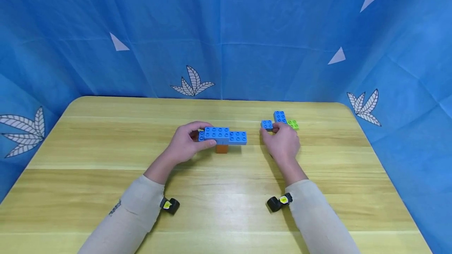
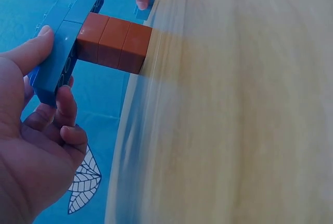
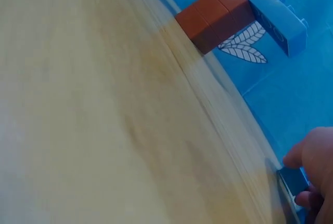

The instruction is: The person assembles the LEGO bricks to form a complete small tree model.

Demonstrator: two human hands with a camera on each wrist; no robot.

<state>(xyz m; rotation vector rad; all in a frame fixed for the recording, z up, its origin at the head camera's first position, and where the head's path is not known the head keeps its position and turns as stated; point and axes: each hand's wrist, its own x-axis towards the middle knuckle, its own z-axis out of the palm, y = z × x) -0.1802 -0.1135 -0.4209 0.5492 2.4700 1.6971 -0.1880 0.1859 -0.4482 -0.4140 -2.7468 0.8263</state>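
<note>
My left hand point(image 1: 186, 142) grips the left end of a T-shaped brick build, thumb in front and fingers behind. A blue brick point(image 1: 217, 133) lies across the top of two blue bricks set end to end, the right one point(image 1: 238, 138) sticking out. Beneath their middle is a column of three orange-brown bricks point(image 2: 114, 41), upright at the tabletop. To the right, my right hand point(image 1: 283, 141) pinches a small blue brick point(image 1: 267, 124) between thumb and fingers. Beyond that hand lie a longer blue brick point(image 1: 280, 116) and a green brick point(image 1: 292, 124), partly covered by it.
The wooden table point(image 1: 226, 211) has rounded far corners. A blue cloth point(image 1: 247, 22) with white triangles and leaf prints hangs behind it and at both sides. Black wrist cameras point(image 1: 171, 205) are strapped at both sleeves.
</note>
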